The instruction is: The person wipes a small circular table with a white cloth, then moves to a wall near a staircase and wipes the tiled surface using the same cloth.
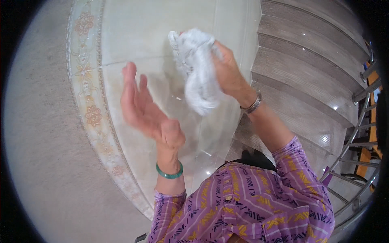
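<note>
My right hand (228,68) grips a bunched white cloth (199,70), which hangs down from the fingers in front of a glossy tiled wall (136,30). The cloth is blurred, and part of my right fingers is hidden behind it. To the left of the cloth, my left hand (146,109) is raised with its fingers apart and nothing in it. A green bangle (169,171) circles my left wrist, and a silver-coloured bracelet (252,104) is on the right one. The cloth and my left hand do not touch.
Stone stairs (297,70) run along the right side, beside the tiles. A curved metal railing (361,117) stands at the far right. A decorative floral border strip (93,115) edges the tiles on the left, with a rough grey surface (45,121) beyond it.
</note>
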The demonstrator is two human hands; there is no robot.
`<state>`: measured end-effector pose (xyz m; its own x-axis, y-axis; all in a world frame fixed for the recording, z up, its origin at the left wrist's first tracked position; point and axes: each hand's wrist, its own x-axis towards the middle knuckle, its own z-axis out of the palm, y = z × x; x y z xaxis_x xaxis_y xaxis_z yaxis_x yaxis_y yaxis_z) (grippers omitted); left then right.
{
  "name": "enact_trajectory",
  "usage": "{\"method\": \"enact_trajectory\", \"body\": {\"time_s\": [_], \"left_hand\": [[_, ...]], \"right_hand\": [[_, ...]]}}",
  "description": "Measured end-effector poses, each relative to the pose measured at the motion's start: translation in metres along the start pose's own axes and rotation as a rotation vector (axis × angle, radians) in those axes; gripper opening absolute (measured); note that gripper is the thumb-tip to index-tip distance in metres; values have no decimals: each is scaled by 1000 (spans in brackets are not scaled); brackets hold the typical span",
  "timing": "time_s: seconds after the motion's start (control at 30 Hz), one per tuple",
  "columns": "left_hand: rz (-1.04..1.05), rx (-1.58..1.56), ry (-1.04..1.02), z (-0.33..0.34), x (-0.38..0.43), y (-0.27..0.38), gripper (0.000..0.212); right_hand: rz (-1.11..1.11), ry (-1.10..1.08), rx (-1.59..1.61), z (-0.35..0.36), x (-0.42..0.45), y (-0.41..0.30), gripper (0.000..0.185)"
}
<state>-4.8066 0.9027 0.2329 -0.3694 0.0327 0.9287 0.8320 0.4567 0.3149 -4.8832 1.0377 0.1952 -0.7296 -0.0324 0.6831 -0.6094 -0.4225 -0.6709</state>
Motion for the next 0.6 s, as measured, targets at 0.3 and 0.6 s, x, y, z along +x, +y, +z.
{"method": "enact_trajectory", "body": {"time_s": [0.3, 0.6], "left_hand": [[-1125, -1111, -72, 31, -35, -2, 72], [-1101, -703, -160, 42, -48, -7, 45]], "right_hand": [[313, -30, 464, -15, -21, -12, 32], [173, 225, -41, -20, -23, 19, 30]]}}
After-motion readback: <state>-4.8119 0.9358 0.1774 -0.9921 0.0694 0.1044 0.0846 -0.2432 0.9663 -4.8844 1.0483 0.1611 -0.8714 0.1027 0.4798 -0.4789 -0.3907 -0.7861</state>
